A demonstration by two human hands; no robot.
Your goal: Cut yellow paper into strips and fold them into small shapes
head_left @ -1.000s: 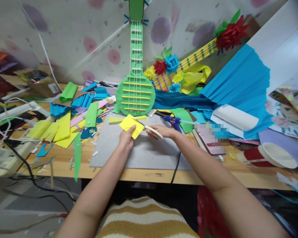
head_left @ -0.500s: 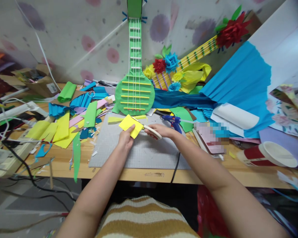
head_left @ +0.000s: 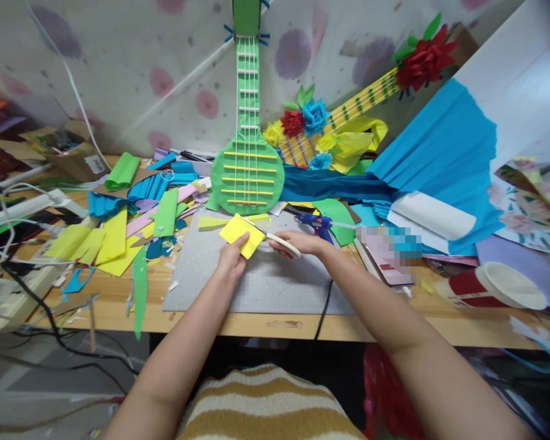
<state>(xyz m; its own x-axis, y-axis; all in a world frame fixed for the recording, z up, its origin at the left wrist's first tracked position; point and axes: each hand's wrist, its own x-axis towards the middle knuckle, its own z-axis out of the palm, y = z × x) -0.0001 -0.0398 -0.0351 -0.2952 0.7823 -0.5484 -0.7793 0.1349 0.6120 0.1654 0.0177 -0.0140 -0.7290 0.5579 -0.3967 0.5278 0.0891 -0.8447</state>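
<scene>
Soft, knit-looking top [head_left: 266, 406] in broad alternating mustard-brown and cream crosswise bands, slightly fuzzy at the borders, outline rounded below the near edge of the pale wooden worktop [head_left: 252, 324], with bare forearms [head_left: 187, 342] tapering to bare left hand [head_left: 231, 255] and right hand [head_left: 296, 242].

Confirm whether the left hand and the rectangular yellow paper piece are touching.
Touching. The head view shows it: the left hand has its thumb lying over the near part of the rectangular yellow paper piece.

My yellow paper [head_left: 235, 230] looks matt and smooth, my white scissor handles [head_left: 289, 245] plastic, the desk [head_left: 238, 324] grained wood.
</scene>
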